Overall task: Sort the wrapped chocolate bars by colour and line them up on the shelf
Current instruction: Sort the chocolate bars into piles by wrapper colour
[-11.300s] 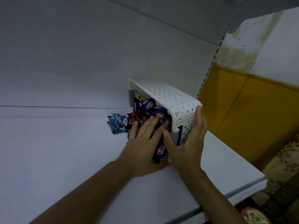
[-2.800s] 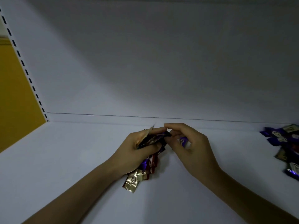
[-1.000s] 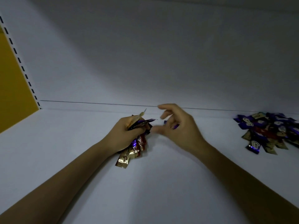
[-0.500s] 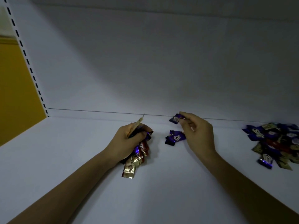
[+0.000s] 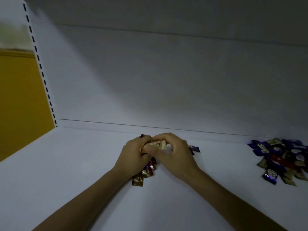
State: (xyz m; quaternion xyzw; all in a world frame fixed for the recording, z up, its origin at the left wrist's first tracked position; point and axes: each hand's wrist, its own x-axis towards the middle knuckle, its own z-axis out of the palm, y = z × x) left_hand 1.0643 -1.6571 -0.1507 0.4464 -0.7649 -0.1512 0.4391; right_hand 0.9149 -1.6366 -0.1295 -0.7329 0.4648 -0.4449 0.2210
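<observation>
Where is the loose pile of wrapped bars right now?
In the head view, the pile lies on the shelf at the far right, near the back wall, well apart from the right hand.

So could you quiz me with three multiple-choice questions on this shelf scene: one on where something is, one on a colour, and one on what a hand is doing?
1. Where on the shelf does the loose pile of bars lie?
A. far left
B. far right
C. under the hands

2. What colour is the single bar where both hands meet?
A. gold
B. green
C. blue

3. What is the left hand doing?
A. lying flat and empty
B. gripping a bunch of bars
C. pointing at the wall

Answers:
1 B: the pile sits at the right edge of the view.
2 A: the wrapper pinched by the right hand is gold.
3 B: gold and red wrapper ends stick out below its curled fingers.
</observation>
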